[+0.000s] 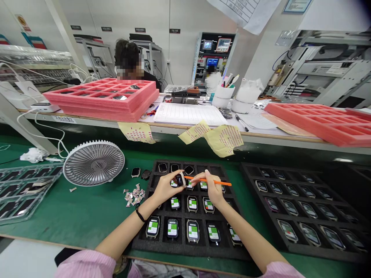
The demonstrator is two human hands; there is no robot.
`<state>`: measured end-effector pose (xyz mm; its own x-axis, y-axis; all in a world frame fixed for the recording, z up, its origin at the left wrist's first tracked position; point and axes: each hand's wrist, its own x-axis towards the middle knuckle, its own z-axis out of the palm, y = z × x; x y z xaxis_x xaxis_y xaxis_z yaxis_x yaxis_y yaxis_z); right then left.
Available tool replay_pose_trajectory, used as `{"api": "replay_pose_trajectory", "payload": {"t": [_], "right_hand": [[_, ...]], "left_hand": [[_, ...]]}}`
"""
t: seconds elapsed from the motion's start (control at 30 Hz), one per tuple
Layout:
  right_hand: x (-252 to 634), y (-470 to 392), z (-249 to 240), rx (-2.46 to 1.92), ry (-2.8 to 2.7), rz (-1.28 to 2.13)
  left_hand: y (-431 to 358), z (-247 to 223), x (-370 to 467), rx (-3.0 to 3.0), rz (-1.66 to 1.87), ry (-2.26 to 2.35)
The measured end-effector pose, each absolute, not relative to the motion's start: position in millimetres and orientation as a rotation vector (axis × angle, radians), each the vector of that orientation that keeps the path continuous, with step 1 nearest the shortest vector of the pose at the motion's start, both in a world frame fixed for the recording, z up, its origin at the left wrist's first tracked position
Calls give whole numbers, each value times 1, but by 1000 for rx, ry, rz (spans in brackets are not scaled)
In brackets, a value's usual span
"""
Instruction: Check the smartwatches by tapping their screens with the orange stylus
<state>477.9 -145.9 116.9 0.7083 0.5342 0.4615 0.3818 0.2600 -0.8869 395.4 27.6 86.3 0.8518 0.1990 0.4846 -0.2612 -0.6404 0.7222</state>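
Observation:
My left hand [166, 188] grips a smartwatch [181, 179] without a strap, raised above a black foam tray [162, 248]. Between the fingers of my right hand [211, 189] is a thin orange stick [222, 183], its tip touching or very near the watch's side. Below both hands, watches sit in the tray's compartments, several with green and white screens, such as the watch [193, 231] in the front row. My hands hide part of the middle rows. Left of the tray lie two loose watch bodies [135, 172] and a small pile of pale tabs [135, 195].
A second foam tray of watches [290, 253] stands at right. At left are a round fan [94, 163] and a clear tray of dark screens [29, 193]. The shelf ahead bears pink foam trays [101, 110] and paper sheets [189, 114]. A person [130, 61] sits beyond.

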Motion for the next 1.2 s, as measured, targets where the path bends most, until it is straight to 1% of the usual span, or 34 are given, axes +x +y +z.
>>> {"api": "replay_pose_trajectory", "payload": {"t": [0.6, 0.83, 1.2], "right_hand": [[471, -144, 121, -1379, -835, 76], [477, -148, 117, -1347, -727, 18], [479, -147, 116, -1378, -729, 61]], "left_hand": [[24, 88, 395, 2161, 693, -57], [23, 91, 395, 2150, 688, -55], [23, 92, 394, 2157, 668, -46]]}}
